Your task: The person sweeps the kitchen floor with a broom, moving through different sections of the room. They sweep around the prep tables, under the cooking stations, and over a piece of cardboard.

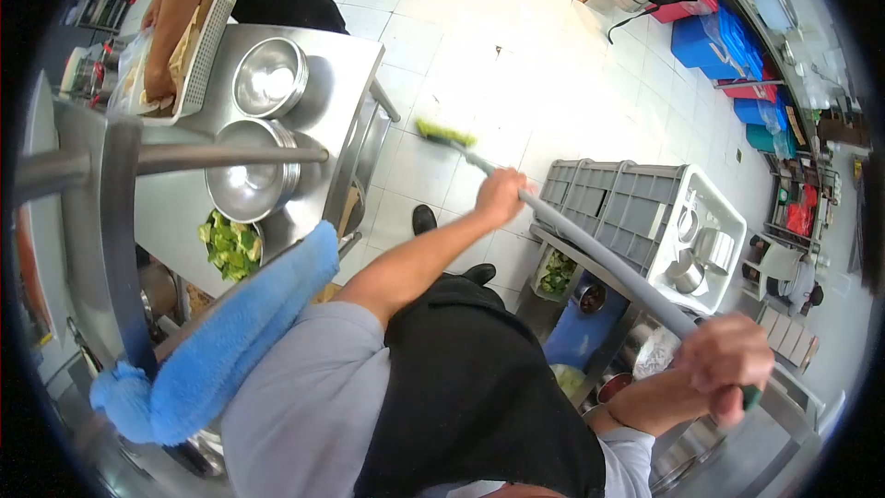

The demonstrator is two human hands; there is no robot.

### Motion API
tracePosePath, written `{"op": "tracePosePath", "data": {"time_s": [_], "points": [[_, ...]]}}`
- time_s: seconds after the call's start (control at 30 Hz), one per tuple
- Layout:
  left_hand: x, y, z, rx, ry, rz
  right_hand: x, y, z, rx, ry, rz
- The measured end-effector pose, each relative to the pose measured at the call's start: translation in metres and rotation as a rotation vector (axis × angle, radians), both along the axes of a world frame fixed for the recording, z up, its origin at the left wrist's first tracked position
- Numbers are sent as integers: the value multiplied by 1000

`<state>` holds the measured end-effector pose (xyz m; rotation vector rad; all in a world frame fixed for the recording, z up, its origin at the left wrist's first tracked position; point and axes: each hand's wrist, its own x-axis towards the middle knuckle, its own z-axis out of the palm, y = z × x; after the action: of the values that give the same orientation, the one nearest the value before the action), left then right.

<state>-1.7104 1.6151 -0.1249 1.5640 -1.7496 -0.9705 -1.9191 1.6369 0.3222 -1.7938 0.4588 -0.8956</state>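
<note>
A long-handled broom (590,244) slants across the view, its grey handle running from the lower right to green bristles (445,132) on the white tiled floor. My left hand (502,197) is wrapped round the handle partway down, nearer the bristles. Closed round the upper end of the handle is my right hand (728,364), slightly blurred, with a green tip showing beyond it. The bristles look a little smeared by motion.
On my left, a steel table (346,92) holds stacked metal bowls (267,78) and cut green vegetables (229,244). A person's arm (180,23) reaches into a white basket (207,51). Grey crates (604,198) and a white tub (705,212) stand at right. A blue towel (244,332) hangs close by.
</note>
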Motion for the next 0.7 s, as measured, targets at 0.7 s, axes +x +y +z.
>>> {"op": "tracePosePath", "data": {"time_s": [0.7], "points": [[-33,-66,-14,-51,-129,110,-35,-18,-35,-21,23,-75]]}}
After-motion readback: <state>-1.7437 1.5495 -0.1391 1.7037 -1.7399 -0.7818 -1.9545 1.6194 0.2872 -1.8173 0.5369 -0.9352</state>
